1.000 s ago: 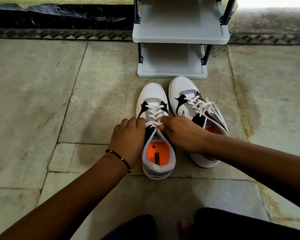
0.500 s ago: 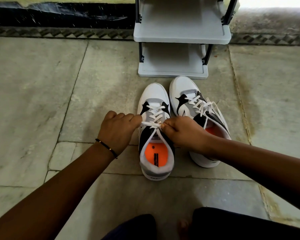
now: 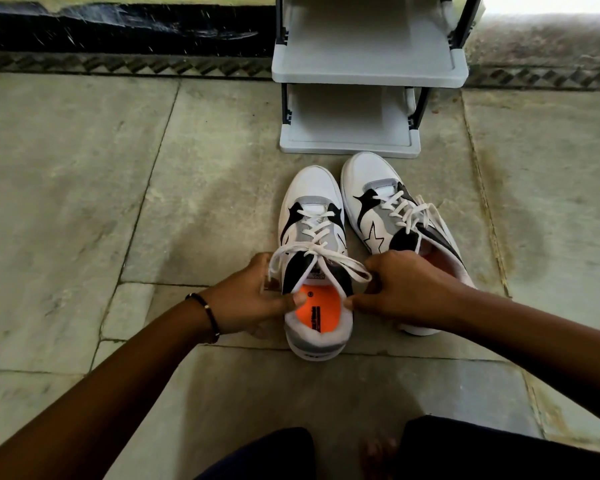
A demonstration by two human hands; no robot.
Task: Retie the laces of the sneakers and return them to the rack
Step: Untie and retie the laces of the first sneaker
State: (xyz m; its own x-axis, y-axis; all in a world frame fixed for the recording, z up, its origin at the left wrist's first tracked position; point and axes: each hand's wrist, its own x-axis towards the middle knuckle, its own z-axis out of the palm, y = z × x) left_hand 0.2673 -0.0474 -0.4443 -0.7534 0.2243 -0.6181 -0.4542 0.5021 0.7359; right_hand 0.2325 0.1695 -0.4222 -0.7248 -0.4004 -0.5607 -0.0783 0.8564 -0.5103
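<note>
Two white sneakers with black and grey panels stand side by side on the stone floor, toes toward the rack. The left sneaker (image 3: 310,202) shows an orange insole and a tied bow of white laces (image 3: 317,252). My left hand (image 3: 253,299) grips this sneaker's left collar, thumb inside the opening. My right hand (image 3: 409,289) holds the right collar, fingers by the right lace loop. The right sneaker (image 3: 371,181) lies partly behind my right hand, its laces (image 3: 413,213) in a loose bow.
A grey plastic shoe rack (image 3: 364,71) with two visible shelves stands just beyond the toes. A dark patterned wall base (image 3: 118,62) runs along the back. My dark-clothed knees (image 3: 465,448) fill the bottom edge. Stone floor tiles (image 3: 66,202) surround the shoes.
Both hands let go of the lace ends after pulling the knot tight and dropped back to the left sneaker's collar. The bow loops now lie spread on either side.
</note>
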